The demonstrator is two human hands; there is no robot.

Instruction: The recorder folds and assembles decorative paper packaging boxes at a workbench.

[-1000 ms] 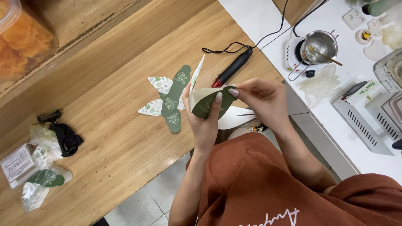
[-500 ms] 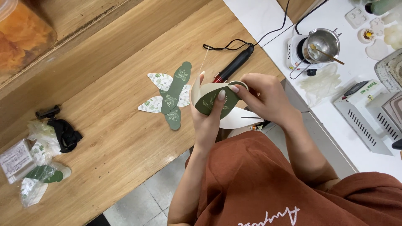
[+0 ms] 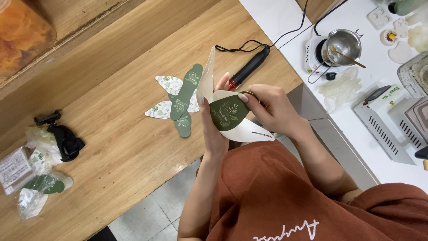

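Note:
My left hand point(image 3: 213, 129) and my right hand point(image 3: 269, 108) both grip a folded card piece point(image 3: 228, 115) with green leaf-print petals and white flaps, held above the front edge of the wooden table point(image 3: 116, 147). A white flap sticks up past my left fingers. My right thumb and fingers press on a green petal. A second flat, flower-shaped card blank point(image 3: 178, 98) with green and white petals lies on the table just left of my hands.
A black pen-shaped tool point(image 3: 249, 67) with a cord lies behind my hands. Plastic bags with more card pieces point(image 3: 33, 178) and a black clip point(image 3: 62, 138) lie at the left. A white counter point(image 3: 356, 111) at right holds a small hotplate with a metal pot point(image 3: 341, 44).
My hands have kept working the card piece; a white flap now stands higher above my left fingers and the green petal is turned more to face me.

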